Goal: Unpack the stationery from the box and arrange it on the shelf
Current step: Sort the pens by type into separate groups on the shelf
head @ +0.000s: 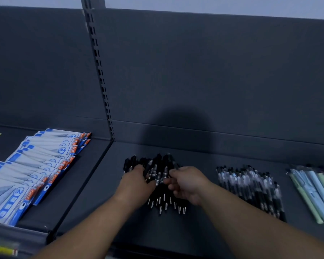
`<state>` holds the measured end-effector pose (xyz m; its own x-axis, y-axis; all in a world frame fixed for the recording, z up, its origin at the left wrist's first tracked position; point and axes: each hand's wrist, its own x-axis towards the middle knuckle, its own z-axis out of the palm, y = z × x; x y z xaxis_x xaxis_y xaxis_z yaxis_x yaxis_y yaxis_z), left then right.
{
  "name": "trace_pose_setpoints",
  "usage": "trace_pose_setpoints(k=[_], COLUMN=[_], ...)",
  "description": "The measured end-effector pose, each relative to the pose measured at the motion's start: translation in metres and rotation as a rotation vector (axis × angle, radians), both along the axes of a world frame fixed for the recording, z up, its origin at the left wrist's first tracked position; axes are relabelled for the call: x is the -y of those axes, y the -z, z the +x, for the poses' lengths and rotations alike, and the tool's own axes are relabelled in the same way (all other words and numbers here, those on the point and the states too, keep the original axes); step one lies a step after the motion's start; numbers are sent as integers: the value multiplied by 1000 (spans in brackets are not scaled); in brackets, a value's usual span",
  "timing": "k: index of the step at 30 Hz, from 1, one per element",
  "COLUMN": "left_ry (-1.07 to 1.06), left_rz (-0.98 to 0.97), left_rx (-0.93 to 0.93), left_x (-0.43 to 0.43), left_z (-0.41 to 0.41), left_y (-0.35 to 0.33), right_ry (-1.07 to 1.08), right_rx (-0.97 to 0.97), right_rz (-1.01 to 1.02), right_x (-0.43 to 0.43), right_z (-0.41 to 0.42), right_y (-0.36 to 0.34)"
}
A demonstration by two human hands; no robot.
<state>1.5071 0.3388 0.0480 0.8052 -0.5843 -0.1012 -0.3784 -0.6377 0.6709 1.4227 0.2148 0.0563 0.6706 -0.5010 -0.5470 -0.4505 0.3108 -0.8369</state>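
A heap of black pens (pixel 158 166) lies on the dark shelf (pixel 166 236), a little right of the slotted upright (pixel 101 71) that splits the grey back panel (pixel 213 68). The pens run front to back, with their silver tips toward the front edge and their clips and caps toward the panel.

Both hands are in the heap. The left hand (pixel 137 182) comes in palm down over its left side, the fingers curled round several pens and the thumb pushed in among the barrels. The right hand (pixel 187 184) is on the right side, its fingers bent and closed on pens from the heap — one pen sticks out past the knuckles, slanting toward the back. The two hands sit near each other with a few pens showing between them. Both forearms reach in bare from the lower edge.

To the right, apart from the heap, is a neat row of clear-bodied pens (pixel 251 189) with black grips, and further right a row of pastel pens (pixel 314 193) in green and pale blue.

Left of the upright, on the next section of shelf, blue-and-white packets (pixel 36 165) are fanned out overlapping one another. A rounded shadow (pixel 176 128) falls on the panel just behind the heap.
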Motion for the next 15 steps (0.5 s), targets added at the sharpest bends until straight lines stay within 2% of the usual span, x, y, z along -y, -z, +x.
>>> trace_pose_setpoints(k=[5, 9, 11, 15], left_ry=[14, -39, -85, -165], left_rz=[74, 17, -87, -440], left_rx=[13, -36, -90, -303], left_x=[1, 2, 5, 10], left_z=[2, 1, 0, -8], left_y=[-2, -9, -12, -20], right_ry=[-7, 58, 88, 61], right_rx=[44, 116, 143, 170], right_rz=[45, 29, -12, -181], right_x=[1, 3, 5, 13], right_z=[-7, -15, -20, -34], right_y=[-1, 1, 0, -6])
